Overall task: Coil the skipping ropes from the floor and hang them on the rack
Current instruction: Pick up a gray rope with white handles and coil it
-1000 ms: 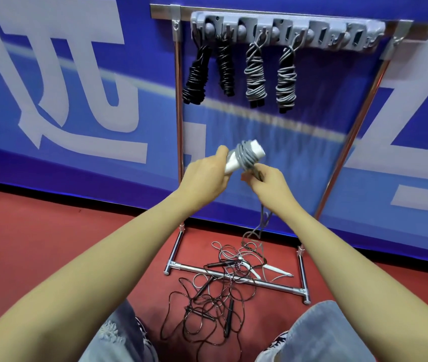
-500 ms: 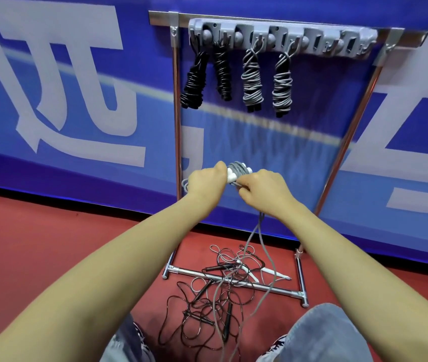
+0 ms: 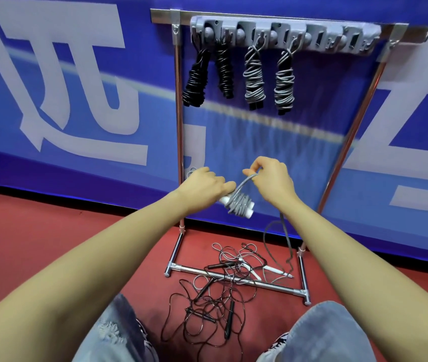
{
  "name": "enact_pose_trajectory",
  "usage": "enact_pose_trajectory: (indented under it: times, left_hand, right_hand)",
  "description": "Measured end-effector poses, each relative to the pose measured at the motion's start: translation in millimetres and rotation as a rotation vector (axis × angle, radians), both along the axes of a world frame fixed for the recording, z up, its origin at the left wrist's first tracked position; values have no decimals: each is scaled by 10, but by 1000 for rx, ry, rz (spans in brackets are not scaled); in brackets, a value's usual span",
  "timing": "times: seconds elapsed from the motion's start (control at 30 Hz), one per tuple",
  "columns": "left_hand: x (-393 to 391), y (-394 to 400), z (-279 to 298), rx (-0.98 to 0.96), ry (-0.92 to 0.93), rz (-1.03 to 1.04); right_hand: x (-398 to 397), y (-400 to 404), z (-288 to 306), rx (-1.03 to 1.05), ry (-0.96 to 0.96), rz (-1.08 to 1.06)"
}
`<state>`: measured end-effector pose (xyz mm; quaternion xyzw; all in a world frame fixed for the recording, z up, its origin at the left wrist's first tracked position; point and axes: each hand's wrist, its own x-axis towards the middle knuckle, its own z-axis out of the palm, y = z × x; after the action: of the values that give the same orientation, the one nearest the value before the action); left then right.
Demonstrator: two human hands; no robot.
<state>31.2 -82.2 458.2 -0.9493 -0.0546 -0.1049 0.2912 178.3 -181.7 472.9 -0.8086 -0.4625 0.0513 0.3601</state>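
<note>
My left hand grips the white handles of a grey skipping rope, which has several turns of cord wound around them. My right hand pinches the grey cord just above the bundle; the free cord hangs from it down to the floor. On the floor lies a tangle of black and grey ropes across the rack's base bar. The grey hook rail at the top of the rack carries two coiled black ropes and two coiled grey ropes.
The chrome rack frame stands against a blue banner wall on a red floor. Hooks at the right end of the rail hold nothing. My knees in light jeans sit at the bottom edge.
The handle bundle has tipped down and lower in my left hand. My right hand has lifted the cord up over the bundle, and the slack cord has swung to the right.
</note>
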Motion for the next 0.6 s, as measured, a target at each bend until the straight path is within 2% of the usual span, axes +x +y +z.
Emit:
enact_pose_trajectory:
  times: [0.13,0.27,0.33,0.47,0.6]
  left_hand:
    - [-95,4,100,57,-148,-160]
    - [-90,10,186,5,-220,-170]
    - [-74,-66,238,-103,-295,-99]
    - [-16,-249,321,-609,-465,299]
    - [151,-254,290,-714,-576,506]
  right_hand:
    - [62,25,-53,7,112,48]
    - [4,9,-63,63,150,87]
    - [3,10,-76,68,118,95]
    - [-52,-34,-60,4,-85,56]
    - [-169,-73,9,-37,-201,64]
